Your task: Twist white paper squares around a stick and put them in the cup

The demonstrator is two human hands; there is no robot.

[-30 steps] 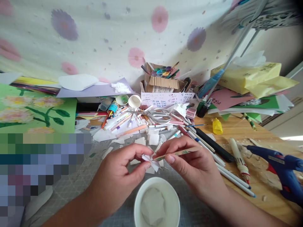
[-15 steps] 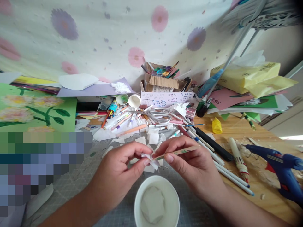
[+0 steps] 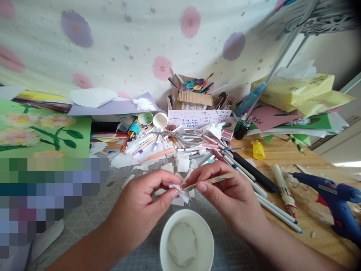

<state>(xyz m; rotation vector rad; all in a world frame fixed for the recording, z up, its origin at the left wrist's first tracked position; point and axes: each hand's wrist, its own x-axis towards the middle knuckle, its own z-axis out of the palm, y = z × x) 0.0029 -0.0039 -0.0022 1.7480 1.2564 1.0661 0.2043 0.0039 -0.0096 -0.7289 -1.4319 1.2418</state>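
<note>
Between the thumb and fingers of my left hand (image 3: 149, 199) is pinched a small folded piece of white paper (image 3: 182, 194). My right hand (image 3: 225, 199) is closed on a flat wooden stick (image 3: 216, 180) with green marks on it. The tip of the stick touches the paper, and the exact contact is partly hidden by my fingers. Just below both hands stands a white paper cup (image 3: 211, 241), upright, with a pale, many-sided shape at its bottom. Several white paper scraps (image 3: 182, 164) lie behind my hands on the grey cutting mat (image 3: 90, 214).
A blue glue gun (image 3: 324, 184) lies at the right on the wooden table. Scissors (image 3: 191, 138) rest on a heap of markers at the back. Behind them is a cardboard box (image 3: 194, 98) of brushes. White markers (image 3: 279, 209) lie beside my right hand.
The outer end of the stick in my right hand has turned slightly. My left hand and the paper stay almost in place.
</note>
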